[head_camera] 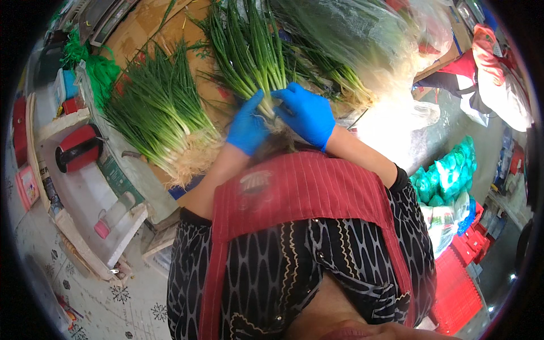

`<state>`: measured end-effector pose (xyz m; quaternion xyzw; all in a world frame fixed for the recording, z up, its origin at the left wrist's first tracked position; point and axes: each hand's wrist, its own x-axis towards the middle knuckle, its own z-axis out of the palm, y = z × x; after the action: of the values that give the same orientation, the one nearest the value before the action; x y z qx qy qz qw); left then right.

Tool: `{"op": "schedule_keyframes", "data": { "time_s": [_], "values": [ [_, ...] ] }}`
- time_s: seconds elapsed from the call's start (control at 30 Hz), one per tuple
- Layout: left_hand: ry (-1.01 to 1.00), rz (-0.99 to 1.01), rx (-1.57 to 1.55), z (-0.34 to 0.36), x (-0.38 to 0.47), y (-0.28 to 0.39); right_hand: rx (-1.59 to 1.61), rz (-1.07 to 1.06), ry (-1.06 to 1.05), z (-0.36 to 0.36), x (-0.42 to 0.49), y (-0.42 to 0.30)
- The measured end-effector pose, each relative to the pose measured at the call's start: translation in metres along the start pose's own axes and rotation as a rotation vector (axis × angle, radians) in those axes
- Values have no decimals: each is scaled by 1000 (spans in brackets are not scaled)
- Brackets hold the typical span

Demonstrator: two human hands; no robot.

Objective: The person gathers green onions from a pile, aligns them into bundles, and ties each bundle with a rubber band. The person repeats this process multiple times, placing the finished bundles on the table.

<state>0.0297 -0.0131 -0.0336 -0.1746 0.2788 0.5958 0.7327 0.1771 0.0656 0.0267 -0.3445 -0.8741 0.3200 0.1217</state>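
Note:
Both hands wear blue gloves and meet at the root end of a bunch of green onions (259, 63), whose leaves point away from me. My left hand (248, 125) is closed around the lower left of the stalks. On their right side, my right hand (307, 114) has its thumb and index finger bent at the white stems and roots. A large pile of green onions (170, 123), roots towards me, lies left of my hands. More green onions (350, 87) lie to the right, partly under clear plastic sheeting (361, 38).
Cardboard (163, 21) covers the work surface. At the left stand a white foam box (80, 182) with a clear bottle and a red-and-black object, and green netting (91, 68). Teal bags (446, 174) and red crates (457, 289) are at the right. A person's sleeve (488, 55) shows far right.

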Motion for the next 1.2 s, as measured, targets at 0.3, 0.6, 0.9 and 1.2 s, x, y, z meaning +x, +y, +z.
{"op": "schedule_keyframes", "data": {
  "time_s": [0.3, 0.6, 0.9, 1.2],
  "values": [
    [-52, 48, -4, 14, 1, -3, 553, -31, -281, -17, -9, 28],
    [-70, 268, 488, -14, 8, 3, 340, 519, -312, -90, -39, 57],
    [-46, 114, 231, 22, -5, -5, 224, 249, -93, -26, -6, 10],
    [1, 271, 418, 47, -17, 1, 545, 338, 28, -17, -21, 32]
  ]
}}
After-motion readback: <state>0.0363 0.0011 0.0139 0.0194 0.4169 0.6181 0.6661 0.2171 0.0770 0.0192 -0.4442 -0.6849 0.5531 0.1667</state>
